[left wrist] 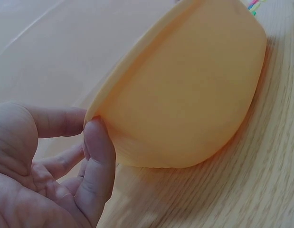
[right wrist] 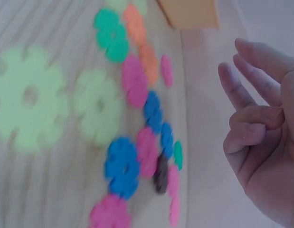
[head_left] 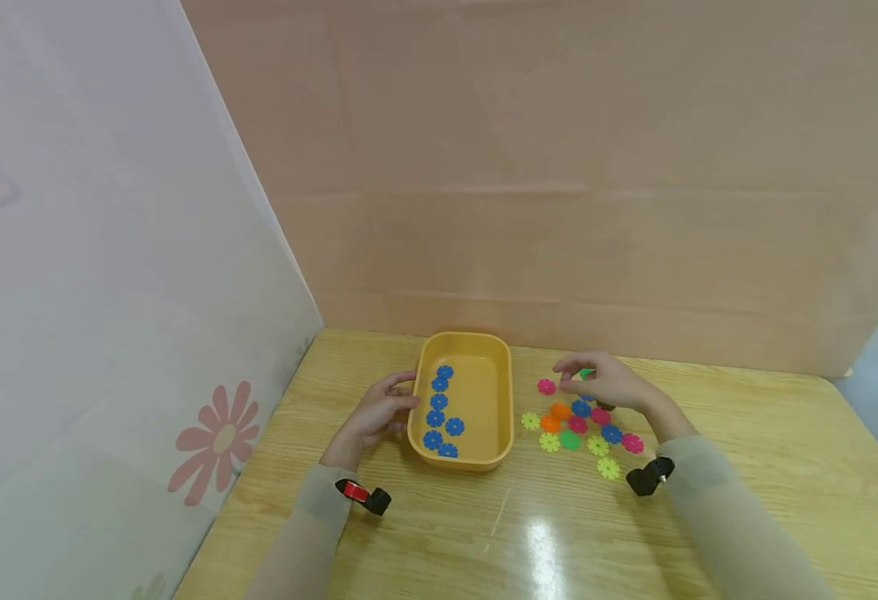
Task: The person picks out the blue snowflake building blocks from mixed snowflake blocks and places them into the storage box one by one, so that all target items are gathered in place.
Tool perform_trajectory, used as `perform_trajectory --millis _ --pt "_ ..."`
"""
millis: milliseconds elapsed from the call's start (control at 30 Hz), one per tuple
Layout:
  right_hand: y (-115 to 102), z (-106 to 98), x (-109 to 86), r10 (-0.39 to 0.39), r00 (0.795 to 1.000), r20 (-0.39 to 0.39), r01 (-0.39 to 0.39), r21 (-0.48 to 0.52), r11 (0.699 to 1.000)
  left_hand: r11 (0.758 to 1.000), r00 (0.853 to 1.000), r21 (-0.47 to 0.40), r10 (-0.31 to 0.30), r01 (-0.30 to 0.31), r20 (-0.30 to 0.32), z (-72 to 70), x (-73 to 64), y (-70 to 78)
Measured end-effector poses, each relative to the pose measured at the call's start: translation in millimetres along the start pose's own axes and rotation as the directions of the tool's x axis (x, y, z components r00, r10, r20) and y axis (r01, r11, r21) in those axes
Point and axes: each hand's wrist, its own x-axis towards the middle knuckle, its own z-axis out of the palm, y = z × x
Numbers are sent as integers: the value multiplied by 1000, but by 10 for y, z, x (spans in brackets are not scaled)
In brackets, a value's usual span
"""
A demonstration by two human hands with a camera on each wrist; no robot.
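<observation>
A yellow plastic basin (head_left: 501, 400) stands on the table, with several blue snowflake discs (head_left: 435, 418) inside, mostly along its left side. My left hand (head_left: 379, 410) pinches the basin's left rim; the left wrist view shows the thumb and a finger (left wrist: 98, 142) on either side of that rim. To the right of the basin lies a loose spread of snowflake discs (head_left: 577, 424) in pink, orange, yellow, green, blue and a dark colour. Over the far part of this spread hovers my right hand (head_left: 607, 382), its fingers loosely bent. Nothing shows between them in the right wrist view.
The wooden table (head_left: 559, 517) meets a beige covered wall (head_left: 559, 208) just behind the basin and the discs. On the left a pale wall with printed flowers (head_left: 223, 438) borders the table. Each wrist carries a small black camera (head_left: 649, 477).
</observation>
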Motion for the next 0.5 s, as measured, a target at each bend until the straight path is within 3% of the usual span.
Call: perform_trajectory --millis 233,500 --pt "226 -57 -141 65 998 -20 -64 57 996 1000 1000 6 -10 10 -15 4 -10 7" --pt "366 -73 -210 88 991 -102 -100 -114 988 1000 1000 4 -2 2 -10 0 -13 5"
